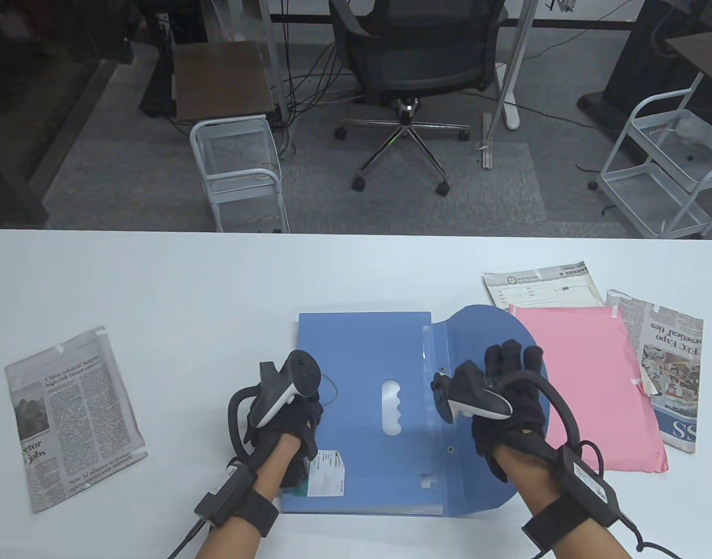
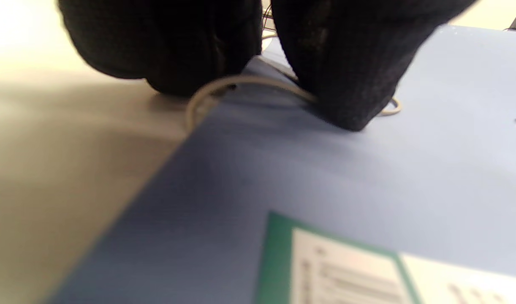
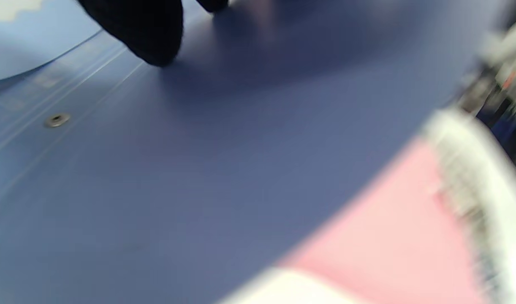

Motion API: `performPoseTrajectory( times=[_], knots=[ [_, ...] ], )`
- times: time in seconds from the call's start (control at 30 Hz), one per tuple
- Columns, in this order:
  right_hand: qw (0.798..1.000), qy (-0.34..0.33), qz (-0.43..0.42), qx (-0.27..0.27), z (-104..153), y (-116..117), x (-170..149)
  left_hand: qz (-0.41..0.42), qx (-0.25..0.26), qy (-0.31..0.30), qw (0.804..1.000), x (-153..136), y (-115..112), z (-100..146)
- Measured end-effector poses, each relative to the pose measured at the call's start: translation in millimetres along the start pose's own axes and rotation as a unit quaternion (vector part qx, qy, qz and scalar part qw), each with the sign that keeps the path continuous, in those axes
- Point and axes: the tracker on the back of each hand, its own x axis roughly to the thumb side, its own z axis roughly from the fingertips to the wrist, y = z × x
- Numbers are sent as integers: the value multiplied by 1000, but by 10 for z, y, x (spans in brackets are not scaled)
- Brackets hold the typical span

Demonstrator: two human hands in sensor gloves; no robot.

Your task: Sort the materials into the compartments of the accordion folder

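Lying flat near the table's (image 1: pixel 158 273) front edge, the blue accordion folder (image 1: pixel 364 355) has its rounded flap (image 1: pixel 484 326) swung out to the right, over the left edge of a pink envelope (image 1: pixel 588 384); a handle cut-out (image 1: pixel 392 410) shows near its middle, and a green-and-white label (image 1: pixel 326 473) sits at its near left corner; the left hand (image 1: pixel 286 416) rests on the folder's left edge with its fingers curled down, and in the left wrist view two fingertips (image 2: pixel 346 76) press on the elastic cord (image 2: pixel 241 82) there, though whether they pinch it I cannot tell; the right hand (image 1: pixel 507 396) lies on the open flap with fingers straight and spread, holding nothing; a printed form (image 1: pixel 542 288) peeks out behind the envelope; one folded newspaper (image 1: pixel 670 372) lies just right of it, partly under it; another newspaper (image 1: pixel 70 416) lies well apart at the table's left.
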Motion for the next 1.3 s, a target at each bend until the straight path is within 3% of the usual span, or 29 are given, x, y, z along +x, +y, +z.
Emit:
performPoseTrajectory(
  times=[0.1, 0.3, 0.43, 0.6, 0.7, 0.8, 0.97, 1.17, 1.3],
  knots=[
    [989, -29, -145, 16, -199, 228, -83, 0, -3, -1, 1000, 3, 0, -2],
    [954, -70, -292, 30, -436, 564, -247, -6, -3, -7, 1000, 23, 6, 3],
    [942, -83, -323, 32, -469, 703, -251, -25, 3, -14, 1000, 84, 3, 27],
    [937, -83, -339, 33, -466, 707, -257, -47, 9, -24, 999, 142, 6, 84],
    [936, -84, -341, 36, -472, 710, -252, -52, -15, -27, 998, 216, 84, 136],
    [933, -84, -346, 41, -473, 704, -257, -56, -40, -25, 997, 397, 209, 231],
    [932, -84, -349, 42, -468, 698, -262, -77, -50, -80, 993, 986, 309, 302],
    [930, -87, -355, 42, -470, 699, -271, -115, -66, -120, 984, 1709, -16, 357],
    [929, -86, -358, 41, -467, 703, -278, -175, -103, -99, 974, 1951, -298, 314]
  ],
)
